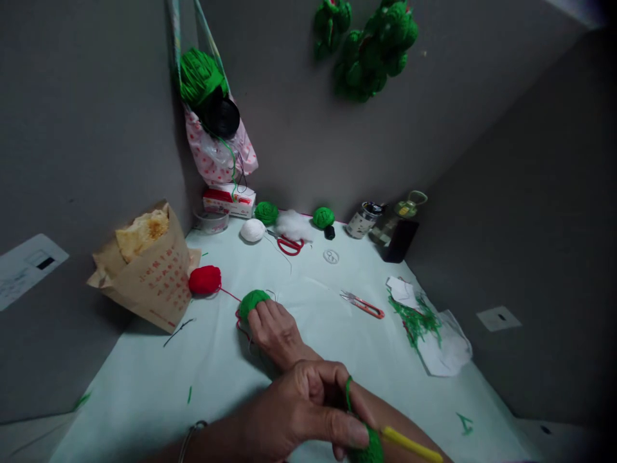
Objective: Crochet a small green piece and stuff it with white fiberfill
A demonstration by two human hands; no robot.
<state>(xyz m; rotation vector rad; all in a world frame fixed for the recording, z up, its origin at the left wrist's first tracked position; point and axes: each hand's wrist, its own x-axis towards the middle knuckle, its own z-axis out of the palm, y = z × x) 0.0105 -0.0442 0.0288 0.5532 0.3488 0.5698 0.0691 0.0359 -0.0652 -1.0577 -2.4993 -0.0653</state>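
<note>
My left hand [313, 411], with a bracelet at the wrist, pinches a small green crocheted piece [369, 448] at the bottom centre. Green yarn loops up over its index finger. A yellow crochet hook [412, 444] sticks out to the right from beside the green piece. My right arm crosses behind the left hand, reaching up and left. The fingers of my right hand [277, 328] close on a green yarn ball [252, 302] on the table; its far side is hidden by them. Red yarn runs from a red yarn ball [205, 280] to beside the green ball.
A paper bag with bread [154, 276] stands at left. Red scissors [290, 245], a white yarn ball [252, 230] and stuffing [294, 225] lie at the back. Orange snips [364, 305] lie right of centre. Green scraps [417, 321], a can [361, 222] and a dark phone-like object [401, 241] are right.
</note>
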